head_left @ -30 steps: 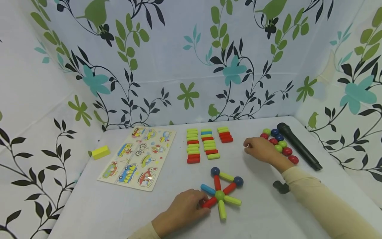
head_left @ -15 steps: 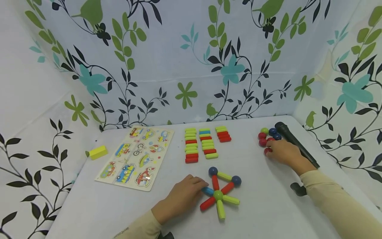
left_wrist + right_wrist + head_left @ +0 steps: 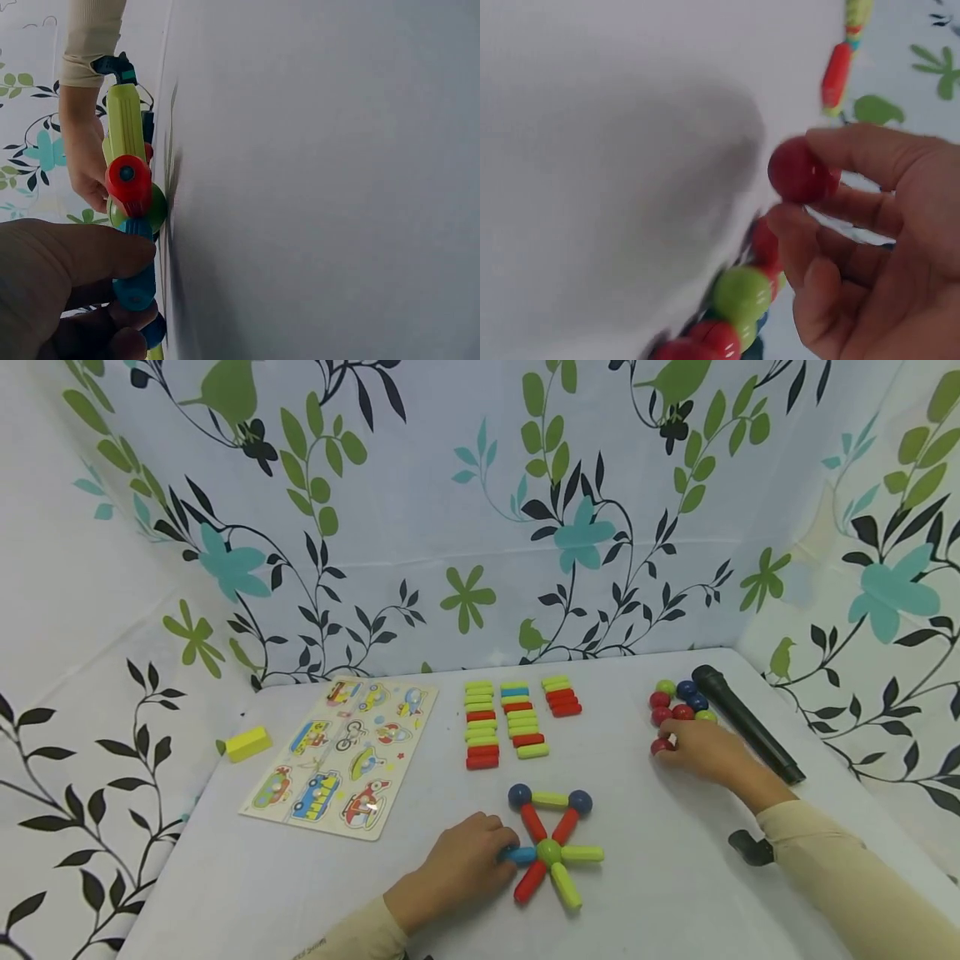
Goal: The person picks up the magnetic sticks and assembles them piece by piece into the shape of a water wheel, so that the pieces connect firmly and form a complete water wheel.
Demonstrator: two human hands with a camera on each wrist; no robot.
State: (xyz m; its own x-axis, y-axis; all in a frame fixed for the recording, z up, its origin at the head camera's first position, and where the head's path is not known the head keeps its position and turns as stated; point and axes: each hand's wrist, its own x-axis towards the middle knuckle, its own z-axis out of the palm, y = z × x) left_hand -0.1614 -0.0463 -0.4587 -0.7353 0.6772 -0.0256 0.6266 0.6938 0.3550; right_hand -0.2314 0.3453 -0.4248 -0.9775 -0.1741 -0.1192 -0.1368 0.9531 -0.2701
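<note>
Fingertips of the right hand pinch a glossy red ball, lifted at the near edge of the cluster of red, green and blue balls (a black microphone lies just beside them). The left hand grips the short blue rod of a star of coloured rods around a green ball. All rests on a white table walled by floral-printed cloth

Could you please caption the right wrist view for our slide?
Right hand pinches a red ball at its fingertips above a cluster of balls.
</note>
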